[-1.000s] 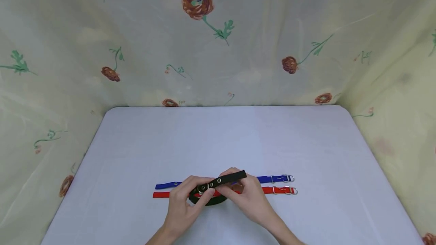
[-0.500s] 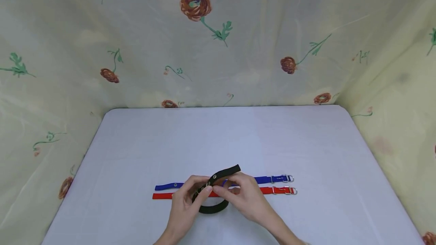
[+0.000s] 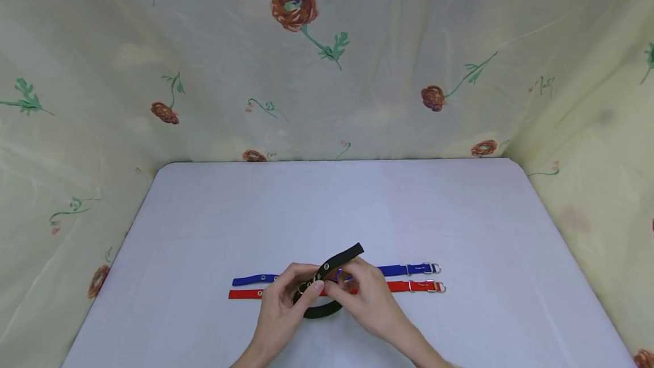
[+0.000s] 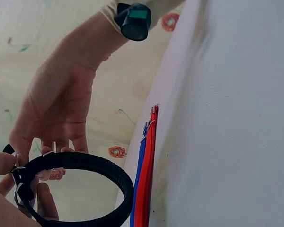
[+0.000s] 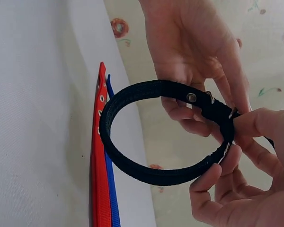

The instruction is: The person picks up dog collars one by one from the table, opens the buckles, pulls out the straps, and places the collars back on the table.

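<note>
Both hands hold a black collar [image 3: 343, 256] with metal eyelets and a buckle, bent round into a loop above the table. My left hand [image 3: 282, 306] grips it at the buckle, its thumb pressed on the near side. Close against that thumb, my right hand [image 3: 369, 301] pinches the strap. The free tail slants up to the right beyond the fingers. In the right wrist view, the round collar loop [image 5: 137, 176] hangs between the hands, with a metal stud near the buckle. Fingers partly hide the buckle.
Behind the hands, a blue collar [image 3: 398, 270] and a red collar [image 3: 401, 286] lie stretched side by side on the white table [image 3: 204, 220], metal rings at their right ends. Flower-patterned cloth [image 3: 357, 118] surrounds the table on three sides.
The black collar has tilted, so its tail now points up more steeply and its loop hangs lower and looks wider. My left hand has shifted slightly right; both keep their hold.
</note>
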The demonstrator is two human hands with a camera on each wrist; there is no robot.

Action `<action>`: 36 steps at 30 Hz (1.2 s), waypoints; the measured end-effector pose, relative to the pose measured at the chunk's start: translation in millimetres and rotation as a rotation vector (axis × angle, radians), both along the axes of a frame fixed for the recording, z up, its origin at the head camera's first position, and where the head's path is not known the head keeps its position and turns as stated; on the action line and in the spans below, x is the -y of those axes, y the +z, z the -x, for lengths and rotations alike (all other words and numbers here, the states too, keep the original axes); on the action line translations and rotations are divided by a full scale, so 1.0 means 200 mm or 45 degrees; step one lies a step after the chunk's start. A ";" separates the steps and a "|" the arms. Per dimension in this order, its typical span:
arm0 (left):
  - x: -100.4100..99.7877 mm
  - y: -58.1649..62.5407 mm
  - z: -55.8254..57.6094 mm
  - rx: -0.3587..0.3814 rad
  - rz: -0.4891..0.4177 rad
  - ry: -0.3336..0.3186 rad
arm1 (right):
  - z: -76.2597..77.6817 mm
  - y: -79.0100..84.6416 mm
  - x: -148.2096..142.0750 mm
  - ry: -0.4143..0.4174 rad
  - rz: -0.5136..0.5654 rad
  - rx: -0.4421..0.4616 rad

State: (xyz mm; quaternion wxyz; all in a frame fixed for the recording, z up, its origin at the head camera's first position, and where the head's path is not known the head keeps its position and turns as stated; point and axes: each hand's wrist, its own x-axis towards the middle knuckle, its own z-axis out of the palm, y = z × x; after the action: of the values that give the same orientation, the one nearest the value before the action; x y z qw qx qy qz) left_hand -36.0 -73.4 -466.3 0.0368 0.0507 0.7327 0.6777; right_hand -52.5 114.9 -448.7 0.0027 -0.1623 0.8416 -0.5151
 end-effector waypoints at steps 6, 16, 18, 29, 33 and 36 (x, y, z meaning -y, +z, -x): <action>0.00 0.00 0.00 0.047 -0.012 0.031 | -0.01 0.00 0.01 -0.036 0.004 -0.047; 0.00 0.01 0.00 0.102 -0.027 0.031 | -0.03 0.00 0.02 -0.071 -0.124 -0.142; 0.00 0.01 0.00 0.142 -0.019 0.029 | -0.03 0.00 0.01 -0.054 -0.139 -0.173; 0.05 0.01 0.04 0.339 -0.087 0.053 | -0.03 0.03 -0.02 0.106 -0.400 -0.235; 0.06 0.01 0.05 0.367 -0.089 0.028 | -0.03 0.03 -0.03 0.141 -0.396 -0.248; 0.06 0.01 0.05 0.374 -0.092 -0.009 | -0.02 0.03 -0.03 0.135 -0.356 -0.259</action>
State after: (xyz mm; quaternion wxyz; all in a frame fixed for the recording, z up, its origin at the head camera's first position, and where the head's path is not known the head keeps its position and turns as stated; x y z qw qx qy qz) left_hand -45.0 -85.4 -464.6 0.1442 -0.0453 0.6944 0.7035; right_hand -47.9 120.3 -442.7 -0.0328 -0.2558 0.8912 -0.3732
